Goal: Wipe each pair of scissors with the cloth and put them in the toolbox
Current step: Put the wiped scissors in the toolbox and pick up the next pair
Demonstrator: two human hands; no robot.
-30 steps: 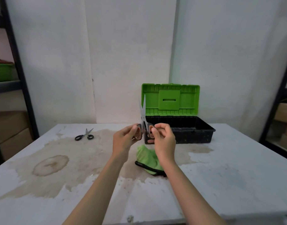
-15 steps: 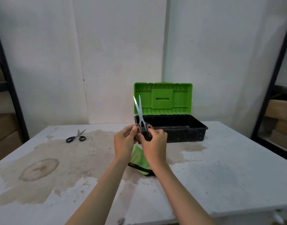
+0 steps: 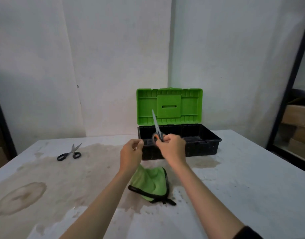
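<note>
At the left of the bench (image 3: 251, 178) the black-handled scissors (image 3: 69, 153) lay untouched, so by the look of it that pair was yet to be wiped and stowed. The left hand (image 3: 131, 155) hung curled and empty above the green cloth (image 3: 151, 183), which lay crumpled on the bench. The right hand (image 3: 172, 149) gripped the grey-handled scissors (image 3: 157, 130) by the handles, blades up, before the open toolbox (image 3: 215, 140); no scissors showed inside. This pair looked ready to go in.
</note>
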